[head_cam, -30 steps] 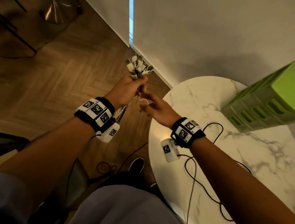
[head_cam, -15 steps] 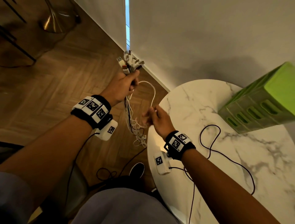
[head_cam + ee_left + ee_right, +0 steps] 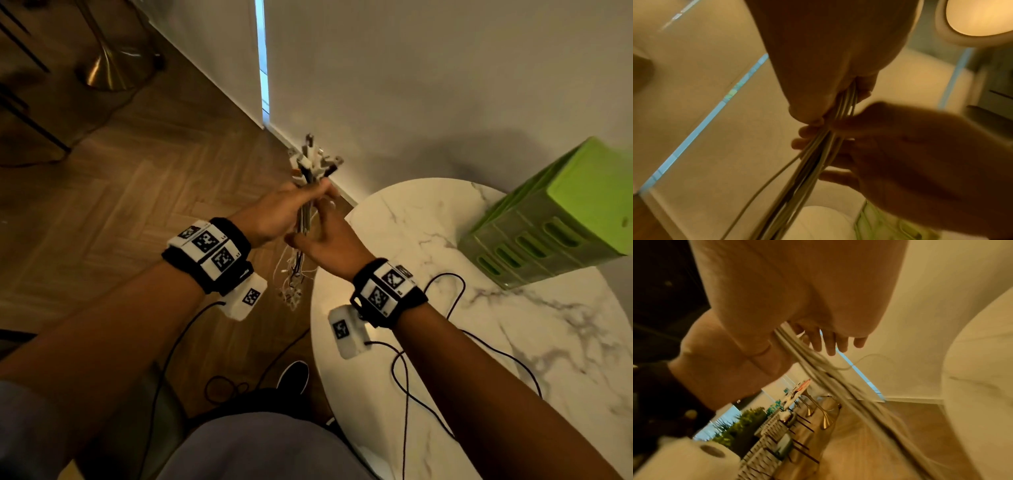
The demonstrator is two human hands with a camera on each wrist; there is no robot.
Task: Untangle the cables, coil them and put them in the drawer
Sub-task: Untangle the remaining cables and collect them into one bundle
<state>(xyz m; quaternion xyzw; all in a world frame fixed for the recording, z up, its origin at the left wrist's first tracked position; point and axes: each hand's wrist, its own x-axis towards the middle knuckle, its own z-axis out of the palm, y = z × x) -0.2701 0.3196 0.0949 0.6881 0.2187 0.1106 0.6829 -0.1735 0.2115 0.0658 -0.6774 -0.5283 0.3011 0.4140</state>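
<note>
A bundle of white and dark cables [image 3: 303, 219] stands upright in my left hand [image 3: 274, 212], which grips it in a fist. The plug ends [image 3: 313, 161] stick out above the fist, and loose tangled ends [image 3: 291, 284] dangle below. My right hand [image 3: 325, 240] lies against the bundle just under the left fist, off the table's left edge. In the left wrist view the right hand's fingers [image 3: 838, 142] reach straight across the cables [image 3: 818, 155]. The right wrist view shows those fingers [image 3: 830, 345] straight beside the strands [image 3: 828, 373]. The green drawer unit [image 3: 555, 219] stands on the table, far right.
The round white marble table [image 3: 565, 342] fills the lower right, with black wrist-camera leads [image 3: 404, 377] trailing over it. A white wall runs behind. Wooden floor lies to the left, with a brass chair base [image 3: 106, 68] far off. My shoe [image 3: 294, 377] is below.
My right hand rose from lower down the strands to just under the left fist. The white loop it had pulled out is gone. Both hands shifted toward the table.
</note>
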